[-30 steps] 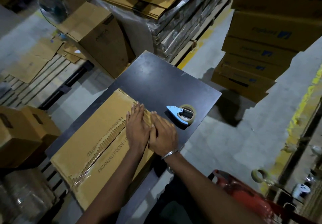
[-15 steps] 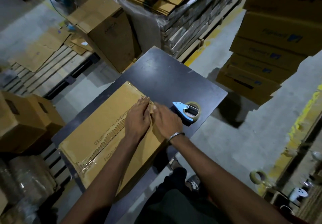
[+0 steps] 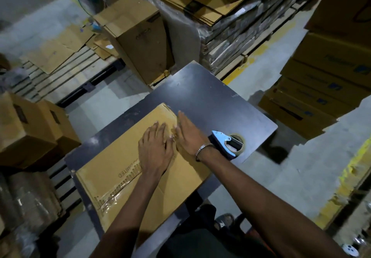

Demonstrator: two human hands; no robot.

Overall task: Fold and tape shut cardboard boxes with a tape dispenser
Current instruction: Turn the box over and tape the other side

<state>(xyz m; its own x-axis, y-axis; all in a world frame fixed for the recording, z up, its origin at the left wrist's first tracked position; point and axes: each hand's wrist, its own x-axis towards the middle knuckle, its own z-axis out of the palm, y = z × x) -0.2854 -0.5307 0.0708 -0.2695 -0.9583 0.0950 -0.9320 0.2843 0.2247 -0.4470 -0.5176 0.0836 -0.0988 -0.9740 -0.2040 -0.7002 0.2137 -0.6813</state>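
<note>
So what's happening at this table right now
A person is pressing both palms flat on a cardboard box lying on a dark table. The left hand and right hand sit side by side along the taped seam. The tape dispenser rests unheld on the table, just right of the right wrist.

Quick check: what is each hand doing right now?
Left hand: open, flat on the cardboard box.
Right hand: open, pressing the box's edge, holding nothing.
</note>
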